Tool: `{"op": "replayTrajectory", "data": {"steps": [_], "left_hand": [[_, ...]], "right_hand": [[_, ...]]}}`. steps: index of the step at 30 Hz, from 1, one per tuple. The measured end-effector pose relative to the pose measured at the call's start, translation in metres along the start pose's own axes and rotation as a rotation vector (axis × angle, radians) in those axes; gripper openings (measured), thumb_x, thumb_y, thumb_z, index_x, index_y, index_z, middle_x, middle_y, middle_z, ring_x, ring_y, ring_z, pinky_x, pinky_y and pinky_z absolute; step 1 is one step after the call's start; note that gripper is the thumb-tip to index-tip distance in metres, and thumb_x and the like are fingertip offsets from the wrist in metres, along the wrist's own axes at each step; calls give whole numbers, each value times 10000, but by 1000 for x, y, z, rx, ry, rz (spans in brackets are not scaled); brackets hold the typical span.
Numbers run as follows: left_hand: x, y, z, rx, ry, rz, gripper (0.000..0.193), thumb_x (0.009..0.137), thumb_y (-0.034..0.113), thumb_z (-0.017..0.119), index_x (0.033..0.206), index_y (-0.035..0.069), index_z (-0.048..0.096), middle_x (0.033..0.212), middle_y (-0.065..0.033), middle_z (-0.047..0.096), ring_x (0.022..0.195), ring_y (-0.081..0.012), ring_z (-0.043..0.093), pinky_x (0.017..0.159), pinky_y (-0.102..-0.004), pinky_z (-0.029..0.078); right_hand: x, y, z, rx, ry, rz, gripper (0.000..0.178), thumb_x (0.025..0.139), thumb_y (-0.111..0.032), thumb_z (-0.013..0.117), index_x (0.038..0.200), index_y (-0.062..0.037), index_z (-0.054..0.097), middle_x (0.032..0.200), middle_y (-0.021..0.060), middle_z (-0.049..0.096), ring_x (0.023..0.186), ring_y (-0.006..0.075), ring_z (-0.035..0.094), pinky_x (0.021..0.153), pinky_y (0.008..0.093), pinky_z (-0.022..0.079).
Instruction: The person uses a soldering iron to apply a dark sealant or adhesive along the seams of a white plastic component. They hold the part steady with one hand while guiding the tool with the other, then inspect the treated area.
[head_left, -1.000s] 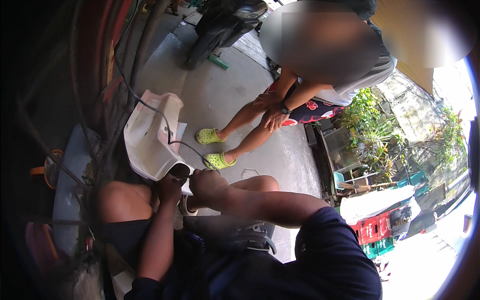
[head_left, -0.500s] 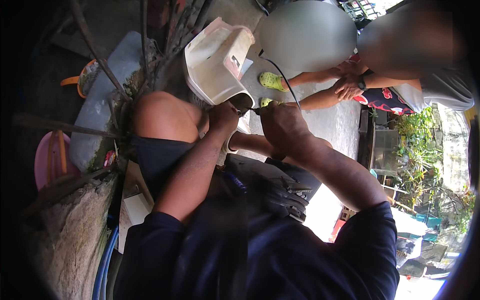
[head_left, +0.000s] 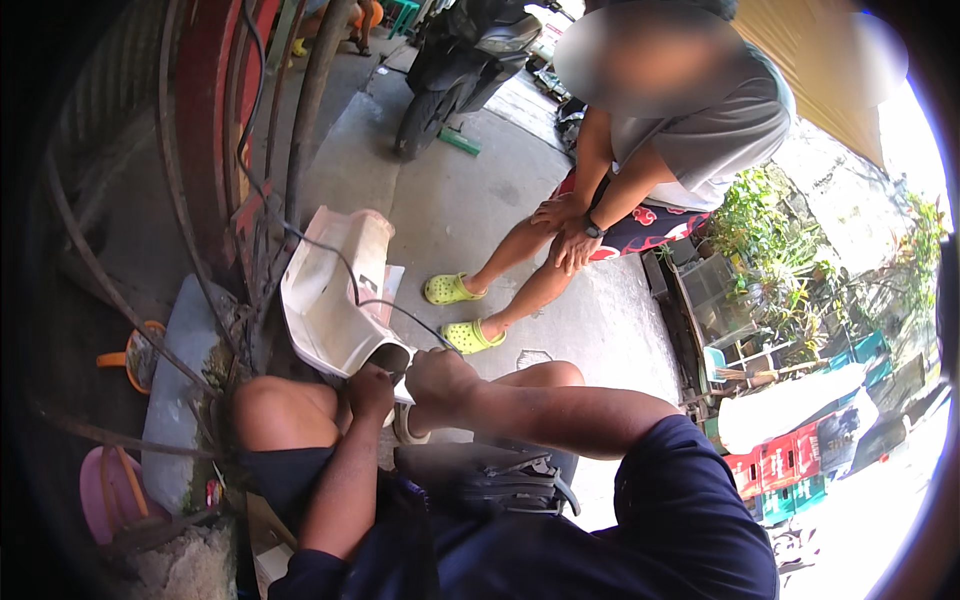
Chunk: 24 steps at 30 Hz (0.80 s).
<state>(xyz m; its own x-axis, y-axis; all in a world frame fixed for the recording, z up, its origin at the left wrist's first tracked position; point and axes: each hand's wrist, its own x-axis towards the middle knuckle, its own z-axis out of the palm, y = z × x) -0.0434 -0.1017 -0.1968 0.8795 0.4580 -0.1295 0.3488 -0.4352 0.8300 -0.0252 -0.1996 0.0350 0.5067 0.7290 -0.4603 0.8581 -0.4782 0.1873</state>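
A cream-white moulded plastic piece (head_left: 335,270) with raised sides lies on the concrete in front of my knees. At its near end is a dark oval area (head_left: 390,358) with a pale rim. My left hand (head_left: 371,392) is closed at this end, with its fingers at the dark oval; what exactly it grips is hidden. Close on its right, my right hand (head_left: 441,384) is closed in a fist around a black corded tool, mostly hidden by the fingers. A black cable (head_left: 340,258) runs from the upper left over the plastic piece to my right hand.
A person in lime-green clogs (head_left: 473,337) leans forward opposite me, hands on knees. Behind stands a parked motorcycle (head_left: 455,85). Metal rods (head_left: 172,150), a grey-blue slab (head_left: 180,370) and a pink basin (head_left: 110,495) are at my left; stacked crates (head_left: 775,465) at the right.
The view has tilted up and swung, so the hands and plastic piece sit lower and further left. Both hands stay close together at the dark oval. The cable and the other person show more fully.
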Motion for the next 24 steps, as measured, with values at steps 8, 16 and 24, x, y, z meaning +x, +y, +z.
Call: {"op": "replayTrajectory", "data": {"steps": [8,16,24], "left_hand": [[-3,3,-6,50,-1,41,271,932,277,654,862,50,784,913,-205,760,885,-387,747,784,-485,578],[-12,28,-28,133,-57,87,287,947,228,561,925,19,756,985,-233,755,969,-413,733,868,-520,567],[-8,10,-14,-172,35,152,256,942,239,607,981,41,764,1004,-223,761,969,-410,736,859,-498,579]], "right_hand": [[-2,-1,5,22,36,-31,497,634,-400,797,883,27,750,919,189,699,842,329,714,732,378,581],[-6,2,6,-61,85,-63,554,692,-445,841,945,38,743,928,183,685,808,298,728,707,375,592],[-12,5,-6,-100,60,-81,468,724,-390,842,919,27,759,945,194,686,808,275,730,639,355,586]]}}
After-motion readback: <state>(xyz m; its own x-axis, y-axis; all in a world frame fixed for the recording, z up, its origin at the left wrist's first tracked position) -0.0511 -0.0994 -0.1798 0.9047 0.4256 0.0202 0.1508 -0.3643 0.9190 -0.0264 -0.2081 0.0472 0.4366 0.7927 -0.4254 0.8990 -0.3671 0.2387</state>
